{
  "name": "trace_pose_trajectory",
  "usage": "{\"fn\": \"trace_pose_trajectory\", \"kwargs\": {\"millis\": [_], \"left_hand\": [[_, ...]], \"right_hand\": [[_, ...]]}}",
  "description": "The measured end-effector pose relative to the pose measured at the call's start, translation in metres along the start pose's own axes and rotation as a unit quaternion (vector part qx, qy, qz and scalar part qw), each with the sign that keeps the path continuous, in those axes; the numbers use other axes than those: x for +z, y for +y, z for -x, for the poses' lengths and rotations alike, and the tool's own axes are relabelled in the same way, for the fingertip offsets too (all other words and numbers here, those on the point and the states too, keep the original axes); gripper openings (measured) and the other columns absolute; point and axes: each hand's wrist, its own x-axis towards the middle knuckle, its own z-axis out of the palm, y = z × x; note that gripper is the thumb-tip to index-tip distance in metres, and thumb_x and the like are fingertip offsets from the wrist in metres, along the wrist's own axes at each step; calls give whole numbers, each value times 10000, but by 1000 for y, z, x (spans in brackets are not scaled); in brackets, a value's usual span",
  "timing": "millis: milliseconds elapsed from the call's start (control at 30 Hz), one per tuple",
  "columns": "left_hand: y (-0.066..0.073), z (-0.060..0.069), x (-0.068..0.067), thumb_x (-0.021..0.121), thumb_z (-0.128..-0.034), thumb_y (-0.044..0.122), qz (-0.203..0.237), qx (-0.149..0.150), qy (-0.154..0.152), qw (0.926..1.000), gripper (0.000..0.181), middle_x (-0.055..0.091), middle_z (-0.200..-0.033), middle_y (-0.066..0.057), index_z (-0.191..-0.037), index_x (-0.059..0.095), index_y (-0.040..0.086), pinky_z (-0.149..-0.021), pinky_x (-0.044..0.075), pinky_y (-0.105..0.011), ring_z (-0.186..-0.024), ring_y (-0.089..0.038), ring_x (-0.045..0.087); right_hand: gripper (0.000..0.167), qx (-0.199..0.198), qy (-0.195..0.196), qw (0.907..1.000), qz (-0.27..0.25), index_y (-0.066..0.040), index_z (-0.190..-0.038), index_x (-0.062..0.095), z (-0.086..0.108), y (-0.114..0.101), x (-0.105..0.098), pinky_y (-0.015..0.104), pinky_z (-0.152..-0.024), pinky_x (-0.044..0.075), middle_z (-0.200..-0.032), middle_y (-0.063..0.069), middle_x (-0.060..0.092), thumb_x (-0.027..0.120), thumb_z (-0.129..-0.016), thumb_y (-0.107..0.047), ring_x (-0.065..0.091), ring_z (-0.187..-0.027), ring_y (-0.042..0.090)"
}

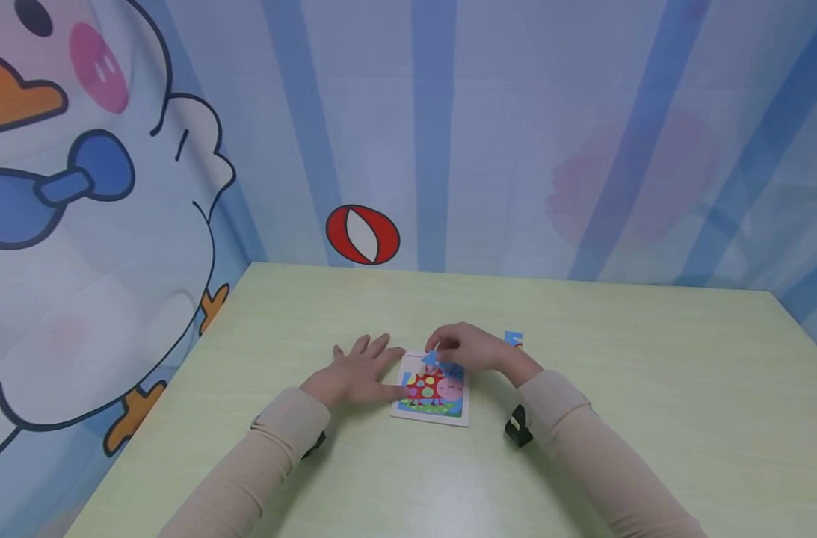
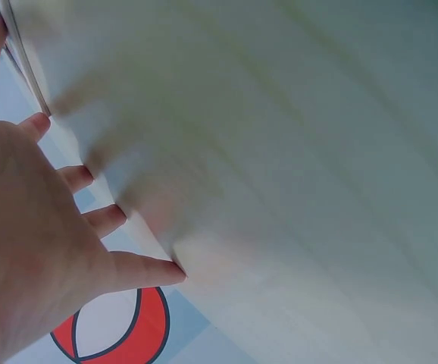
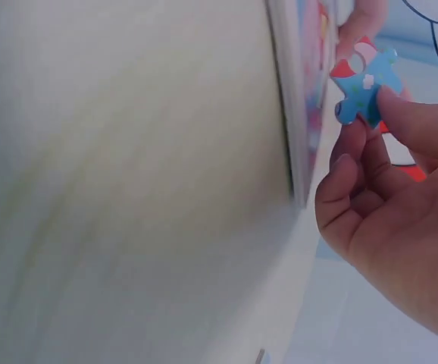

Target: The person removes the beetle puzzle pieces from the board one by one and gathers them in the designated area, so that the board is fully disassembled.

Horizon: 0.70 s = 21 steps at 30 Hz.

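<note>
On the pale yellow-green tabletop, the spread left hand touches the left side of a white-bordered rectangular picture puzzle; the right hand, nearer its far edge, pinches a mostly blue jigsaw piece over it, contact hard to judge.

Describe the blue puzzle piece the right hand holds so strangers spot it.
On the pale green table lies a white-framed, rectangular picture puzzle. Over it, a bare right hand pinches the knobbed, blue-and-red puzzle piece. Unlike the flat puzzle below, it's raised.
</note>
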Motion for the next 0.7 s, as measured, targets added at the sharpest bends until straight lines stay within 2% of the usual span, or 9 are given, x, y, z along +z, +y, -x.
{"fn": "trace_pose_trajectory", "kwargs": {"millis": [300,467,567,700], "left_hand": [[0,0,1,516,-875,645,53,-36,11,10000,778,115,-1621,-80,-1523,282,283,-1039,93,-760,-1458,-428,71],[-1,0,1,529,-874,633,86,-13,30,10000,781,108,-1622,-80,-1525,278,280,-1041,85,-759,-1459,-428,62],[0,-1,1,538,-871,630,115,12,46,9999,785,113,-1621,-85,-1523,283,275,-1038,85,-761,-1458,-429,65],[0,-1,1,541,-870,629,114,13,47,9999,785,118,-1620,-87,-1521,286,272,-1037,88,-763,-1457,-429,67]], "right_hand": [[199,-175,398,9990,-88,-64,-1139,650,19,12,-28,312,-744,448,-994,81,634,535,-977,-81,515,-842,192],[224,12,608,9981,-53,-44,-1172,639,35,28,-49,318,-673,460,-916,80,600,529,-979,-71,495,-761,184],[234,80,774,9969,-81,-34,-1184,634,44,38,-61,323,-642,427,-869,85,563,522,-983,-74,455,-709,180],[239,-48,1012,9949,2,-23,-1178,640,55,51,-74,320,-646,382,-875,77,551,517,-987,-94,424,-708,172]]}}
